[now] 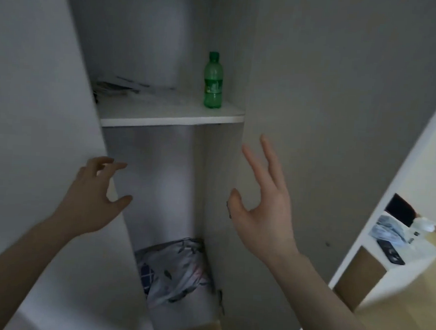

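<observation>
Left door (35, 128) and right door (329, 120) of the wardrobe (160, 176) stand swung out, one to each outer side of the fingers.

Left hand (95, 195): fingers (115, 165) loosely curled and apart, gripping nothing, lying across the left door's free edge. Contact cannot be told.

Right hand (262, 213): fingers straight and spread, palm turned inward, thumb level with the right door's free edge. Nothing held; contact likewise unclear.

Judgement: the step in hand looks like taking both doors by their edges to swing them. To do it well:
- hook the fingertips round each edge rather than pressing a flat palm on the panel
- move both leaves at an even pace
- keep thumbs out of the gap where the edges meet
- check that nothing inside pokes past the front

Below and beyond the fingers, on the wardrobe floor: patterned cloth bundle (174, 272), set back, seemingly out of the doors' sweep.

Above the fingers: white shelf (171, 118). On it, above the right fingers, green bottle (213, 80) upright near the right wall. Further left, at the back, flat papers (114, 87).

Far right of the right hand, past the door: low table (423, 256) with small items too blurred to name.
</observation>
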`<state>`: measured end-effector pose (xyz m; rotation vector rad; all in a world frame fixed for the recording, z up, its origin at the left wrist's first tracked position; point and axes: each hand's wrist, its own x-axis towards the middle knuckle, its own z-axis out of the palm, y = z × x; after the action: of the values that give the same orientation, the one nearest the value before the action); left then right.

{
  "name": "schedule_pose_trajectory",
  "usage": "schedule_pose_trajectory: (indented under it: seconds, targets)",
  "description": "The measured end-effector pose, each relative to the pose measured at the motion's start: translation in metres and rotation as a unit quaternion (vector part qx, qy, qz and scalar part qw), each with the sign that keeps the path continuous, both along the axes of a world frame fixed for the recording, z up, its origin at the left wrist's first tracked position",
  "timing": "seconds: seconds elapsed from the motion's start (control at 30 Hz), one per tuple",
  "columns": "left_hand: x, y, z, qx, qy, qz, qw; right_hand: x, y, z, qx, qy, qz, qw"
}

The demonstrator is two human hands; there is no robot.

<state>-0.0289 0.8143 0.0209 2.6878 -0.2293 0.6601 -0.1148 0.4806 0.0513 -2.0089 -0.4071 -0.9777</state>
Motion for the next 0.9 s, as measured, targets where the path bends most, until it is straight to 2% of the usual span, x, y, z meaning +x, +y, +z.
schedule_pose_trajectory:
  seconds: [0.13, 0.27, 0.37, 0.67, 0.9]
  targets:
    - [0.022, 0.029, 0.009, 0.029, 0.000, 0.089, 0.996, 0.035, 0.024, -0.009, -0.052, 0.134, 0.065, 0.987]
    - [0.036, 0.038, 0.010, 0.039, 0.095, 0.137, 0.985, 0.050, 0.046, -0.022, -0.125, 0.201, 0.103, 0.966]
    - [0.047, 0.045, 0.004, 0.035, 0.125, 0.139, 0.982, 0.056, 0.061, -0.032, -0.168, 0.226, 0.124, 0.951]
    - [0.048, 0.042, -0.012, 0.000, 0.066, 0.108, 0.992, 0.056, 0.086, -0.055, -0.192, 0.277, 0.158, 0.928]
    - [0.000, 0.033, -0.035, -0.128, -0.036, 0.107, 0.985, 0.058, 0.093, -0.076, -0.191, 0.295, 0.178, 0.919]
